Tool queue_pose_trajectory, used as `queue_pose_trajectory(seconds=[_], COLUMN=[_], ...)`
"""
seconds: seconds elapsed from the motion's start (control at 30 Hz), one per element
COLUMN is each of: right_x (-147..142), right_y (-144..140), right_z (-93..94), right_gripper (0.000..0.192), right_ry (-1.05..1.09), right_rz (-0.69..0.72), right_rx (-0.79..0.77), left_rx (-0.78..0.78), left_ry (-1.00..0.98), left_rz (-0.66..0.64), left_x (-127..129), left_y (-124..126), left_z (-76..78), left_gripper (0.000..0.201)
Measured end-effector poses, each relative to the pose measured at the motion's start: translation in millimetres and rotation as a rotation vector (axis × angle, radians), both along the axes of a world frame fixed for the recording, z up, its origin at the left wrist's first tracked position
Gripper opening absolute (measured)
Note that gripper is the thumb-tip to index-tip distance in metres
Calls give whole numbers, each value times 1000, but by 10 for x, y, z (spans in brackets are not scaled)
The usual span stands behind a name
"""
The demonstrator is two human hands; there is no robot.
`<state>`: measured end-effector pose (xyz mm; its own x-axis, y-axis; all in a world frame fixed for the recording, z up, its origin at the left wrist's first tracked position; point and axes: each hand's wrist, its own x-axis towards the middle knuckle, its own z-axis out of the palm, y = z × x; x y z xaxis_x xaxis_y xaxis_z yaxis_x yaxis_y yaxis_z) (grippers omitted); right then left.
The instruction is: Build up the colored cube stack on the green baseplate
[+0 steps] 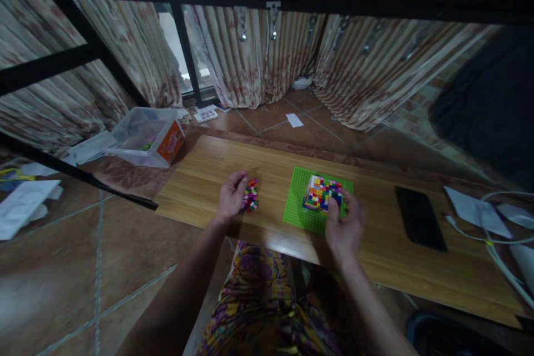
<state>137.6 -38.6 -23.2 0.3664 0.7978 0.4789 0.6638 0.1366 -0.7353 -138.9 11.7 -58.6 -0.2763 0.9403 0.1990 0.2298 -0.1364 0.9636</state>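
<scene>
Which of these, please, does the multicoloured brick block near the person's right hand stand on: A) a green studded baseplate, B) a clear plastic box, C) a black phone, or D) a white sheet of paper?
A: the multicoloured brick block stands on the green studded baseplate, which lies flat on the wooden board, with the right hand at its near edge.

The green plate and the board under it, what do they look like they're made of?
The green plate looks like matte moulded plastic: flat, uniformly bright, with a fine dotted texture, likely studs. The board looks like wood or wood-look laminate: pale streaked grain with a soft sheen near the front edge. Which of the two cannot be told.
</scene>
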Motion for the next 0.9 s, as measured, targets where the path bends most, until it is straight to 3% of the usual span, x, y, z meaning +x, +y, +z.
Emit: queue_pose_trajectory(seconds=[0.07, 0.13, 0.23, 0.3, 0.57, 0.9], right_x=[-118, -286, -591, -792, -1254, -1197], right_y=[-82, -160, -228, -222, 10, -20], right_z=[104, 150, 84, -11, -214, -197], right_gripper=[32, 24, 20, 19, 14, 22], right_ry=[-52, -81, -133, -157, -315, -357], right_rz=[66, 224, 480, 551, 616, 615], right_rx=[62, 39, -92, -149, -222, -190], left_rx=[-3, -9, 0, 11, 8, 7], left_ry=[14, 18, 24, 38, 54, 58], left_rz=[2, -1, -4, -3, 3, 2], left_x=[-2, -4, -5, -3, 5, 6], left_y=[-2, -5, -10, -12, -7, -7], left_z=[5, 7, 7, 8, 12, 44], left_gripper=[29, 29, 29, 29, 27, 27])
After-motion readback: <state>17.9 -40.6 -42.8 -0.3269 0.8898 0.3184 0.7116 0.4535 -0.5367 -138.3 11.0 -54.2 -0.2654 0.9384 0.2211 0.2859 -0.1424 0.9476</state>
